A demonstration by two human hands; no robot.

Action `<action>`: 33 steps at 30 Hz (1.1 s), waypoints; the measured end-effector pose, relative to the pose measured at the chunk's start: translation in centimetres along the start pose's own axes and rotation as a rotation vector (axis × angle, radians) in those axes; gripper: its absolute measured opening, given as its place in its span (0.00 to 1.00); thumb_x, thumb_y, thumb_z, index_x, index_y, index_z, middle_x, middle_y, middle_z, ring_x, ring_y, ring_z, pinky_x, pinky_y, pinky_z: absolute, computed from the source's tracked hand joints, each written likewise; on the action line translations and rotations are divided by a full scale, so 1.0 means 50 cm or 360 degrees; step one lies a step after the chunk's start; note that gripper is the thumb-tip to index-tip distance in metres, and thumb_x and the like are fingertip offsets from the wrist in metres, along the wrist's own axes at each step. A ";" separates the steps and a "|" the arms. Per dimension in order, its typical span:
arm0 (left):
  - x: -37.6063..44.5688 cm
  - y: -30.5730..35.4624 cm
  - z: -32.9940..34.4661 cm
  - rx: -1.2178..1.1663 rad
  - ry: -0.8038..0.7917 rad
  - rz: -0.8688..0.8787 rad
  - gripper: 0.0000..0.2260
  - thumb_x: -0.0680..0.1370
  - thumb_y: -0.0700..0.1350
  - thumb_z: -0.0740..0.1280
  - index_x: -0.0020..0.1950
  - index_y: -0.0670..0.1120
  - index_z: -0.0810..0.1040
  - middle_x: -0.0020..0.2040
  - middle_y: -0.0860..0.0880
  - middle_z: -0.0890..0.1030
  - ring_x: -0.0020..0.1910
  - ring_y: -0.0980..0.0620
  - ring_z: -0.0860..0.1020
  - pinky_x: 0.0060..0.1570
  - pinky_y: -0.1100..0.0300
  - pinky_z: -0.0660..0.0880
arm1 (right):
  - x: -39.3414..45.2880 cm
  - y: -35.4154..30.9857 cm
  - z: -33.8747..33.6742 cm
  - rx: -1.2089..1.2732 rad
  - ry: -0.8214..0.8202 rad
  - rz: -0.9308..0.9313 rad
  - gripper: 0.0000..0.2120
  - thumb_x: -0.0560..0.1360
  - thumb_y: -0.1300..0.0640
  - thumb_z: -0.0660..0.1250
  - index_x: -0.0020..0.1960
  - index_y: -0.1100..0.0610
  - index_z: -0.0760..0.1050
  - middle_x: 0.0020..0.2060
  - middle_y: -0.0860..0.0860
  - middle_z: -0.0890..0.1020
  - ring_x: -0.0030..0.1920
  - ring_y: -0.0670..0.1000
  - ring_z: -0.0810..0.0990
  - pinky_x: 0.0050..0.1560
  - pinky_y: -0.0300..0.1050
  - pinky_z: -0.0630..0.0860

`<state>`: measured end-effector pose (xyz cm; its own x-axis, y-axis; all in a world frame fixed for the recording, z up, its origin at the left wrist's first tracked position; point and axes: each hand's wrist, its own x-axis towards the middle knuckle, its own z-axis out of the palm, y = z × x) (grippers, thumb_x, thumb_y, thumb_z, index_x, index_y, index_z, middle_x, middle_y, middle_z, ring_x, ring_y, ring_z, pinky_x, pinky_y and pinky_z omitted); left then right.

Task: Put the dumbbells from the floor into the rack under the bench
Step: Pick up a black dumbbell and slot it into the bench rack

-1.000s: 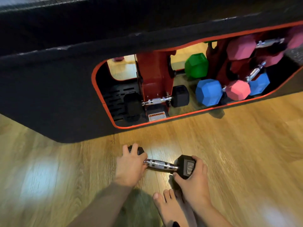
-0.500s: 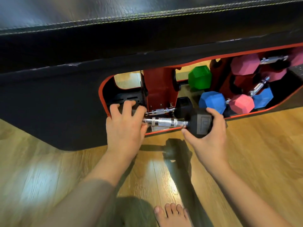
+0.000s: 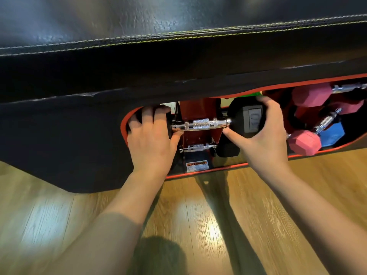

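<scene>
Left hand (image 3: 151,135) and right hand (image 3: 262,132) each grip a head of the black dumbbell (image 3: 200,124), held level at the red rack (image 3: 198,110) above one already stowed (image 3: 198,147); seating remains

One head-worn view looks forward and down, close to the bench (image 3: 99,126) opening above the floor (image 3: 317,185)

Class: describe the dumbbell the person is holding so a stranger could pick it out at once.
Find the red-edged opening in the side of the black bench. In front of the red rack upright there, two hands grip a black dumbbell by its ends. Unlike the second black one below, it is held level and higher, its right end stamped 10.
</scene>
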<state>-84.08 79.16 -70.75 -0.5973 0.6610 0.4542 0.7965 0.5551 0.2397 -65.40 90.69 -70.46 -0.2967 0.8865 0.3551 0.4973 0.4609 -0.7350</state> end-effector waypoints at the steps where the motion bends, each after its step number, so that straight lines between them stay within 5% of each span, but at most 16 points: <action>1: 0.005 0.001 0.002 -0.0006 0.0010 -0.0005 0.26 0.68 0.55 0.77 0.62 0.46 0.77 0.63 0.41 0.77 0.59 0.29 0.73 0.50 0.41 0.75 | 0.007 0.000 0.002 -0.0008 0.0007 -0.0002 0.40 0.65 0.45 0.79 0.70 0.49 0.62 0.65 0.46 0.70 0.66 0.45 0.69 0.65 0.40 0.67; 8: 0.030 0.001 0.028 0.0036 0.0149 0.0154 0.28 0.70 0.64 0.70 0.56 0.42 0.81 0.52 0.39 0.82 0.47 0.35 0.81 0.42 0.47 0.78 | 0.057 0.020 0.023 -0.0042 0.0002 0.0093 0.44 0.62 0.42 0.80 0.70 0.53 0.62 0.64 0.51 0.73 0.66 0.53 0.71 0.66 0.52 0.71; 12: 0.050 0.023 0.017 0.0014 0.0012 0.0147 0.32 0.67 0.71 0.64 0.42 0.41 0.79 0.36 0.42 0.79 0.30 0.43 0.78 0.30 0.59 0.66 | 0.086 0.027 0.052 -0.0156 -0.0018 0.0211 0.48 0.62 0.40 0.79 0.72 0.58 0.62 0.67 0.57 0.70 0.68 0.57 0.69 0.67 0.49 0.70; 14: 0.055 0.035 0.026 0.0154 -0.0382 -0.0094 0.33 0.68 0.75 0.60 0.44 0.44 0.75 0.37 0.47 0.75 0.32 0.48 0.74 0.33 0.58 0.68 | 0.090 0.026 0.069 -0.0079 -0.0021 0.0268 0.49 0.62 0.39 0.78 0.74 0.57 0.60 0.69 0.58 0.66 0.70 0.58 0.66 0.69 0.48 0.68; 17: 0.044 0.041 0.040 0.0175 -0.0443 -0.0094 0.30 0.71 0.72 0.61 0.49 0.45 0.76 0.42 0.47 0.76 0.41 0.46 0.76 0.37 0.55 0.73 | 0.080 0.024 0.083 -0.0096 0.0033 0.0287 0.54 0.60 0.38 0.78 0.76 0.57 0.57 0.70 0.60 0.62 0.70 0.61 0.64 0.70 0.51 0.67; 19: 0.046 0.049 0.027 0.0135 -0.0542 -0.0055 0.24 0.76 0.66 0.62 0.55 0.46 0.75 0.44 0.48 0.73 0.44 0.47 0.73 0.36 0.59 0.66 | 0.065 0.020 0.094 -0.0209 0.0052 0.0310 0.57 0.60 0.39 0.79 0.77 0.57 0.51 0.70 0.61 0.60 0.68 0.64 0.67 0.67 0.55 0.70; 23: 0.066 0.053 0.010 0.0239 -0.0591 -0.0104 0.31 0.73 0.63 0.68 0.71 0.49 0.66 0.69 0.43 0.68 0.68 0.38 0.67 0.57 0.48 0.71 | 0.066 0.018 0.108 -0.0291 0.0075 0.0353 0.54 0.65 0.47 0.79 0.78 0.55 0.48 0.68 0.60 0.60 0.64 0.64 0.69 0.63 0.53 0.72; 25: 0.048 0.054 0.015 0.0504 -0.0323 -0.0033 0.32 0.67 0.65 0.71 0.64 0.47 0.74 0.62 0.43 0.76 0.59 0.38 0.75 0.46 0.52 0.76 | 0.077 0.024 0.106 -0.0237 0.0066 0.0322 0.53 0.64 0.48 0.79 0.78 0.56 0.50 0.68 0.60 0.60 0.65 0.64 0.69 0.64 0.53 0.72; 27: 0.041 0.050 0.015 0.0543 -0.0177 0.0044 0.27 0.65 0.65 0.73 0.53 0.47 0.78 0.47 0.45 0.79 0.44 0.43 0.78 0.34 0.58 0.71 | 0.081 0.025 0.107 -0.0237 0.0074 0.0339 0.53 0.63 0.47 0.79 0.77 0.57 0.51 0.69 0.60 0.60 0.65 0.64 0.69 0.64 0.52 0.72; 29: 0.050 0.051 0.008 0.0341 -0.0490 -0.0043 0.23 0.73 0.64 0.67 0.52 0.45 0.75 0.43 0.47 0.73 0.42 0.46 0.72 0.36 0.59 0.64 | 0.077 0.022 0.112 -0.0282 0.0093 0.0383 0.52 0.65 0.48 0.78 0.77 0.56 0.50 0.69 0.59 0.60 0.65 0.64 0.69 0.62 0.51 0.72; 31: 0.057 0.055 0.004 0.0279 -0.0663 -0.0078 0.21 0.77 0.62 0.63 0.55 0.45 0.72 0.46 0.47 0.72 0.47 0.45 0.71 0.37 0.60 0.63 | 0.072 0.021 0.112 -0.0282 0.0100 0.0378 0.52 0.65 0.49 0.78 0.78 0.54 0.49 0.67 0.59 0.60 0.63 0.64 0.70 0.61 0.53 0.74; 33: 0.049 0.057 0.000 0.0360 -0.0567 -0.0011 0.25 0.77 0.61 0.65 0.68 0.48 0.68 0.62 0.45 0.71 0.61 0.41 0.71 0.44 0.56 0.67 | 0.072 0.025 0.111 -0.0231 0.0092 0.0373 0.53 0.64 0.49 0.79 0.78 0.53 0.49 0.67 0.59 0.61 0.63 0.65 0.71 0.62 0.56 0.74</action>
<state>-83.29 82.34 -68.94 -0.6294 0.7680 0.1188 0.7753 0.6309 0.0296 -70.39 94.22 -73.30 -0.1149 0.9686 0.2204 0.6597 0.2402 -0.7121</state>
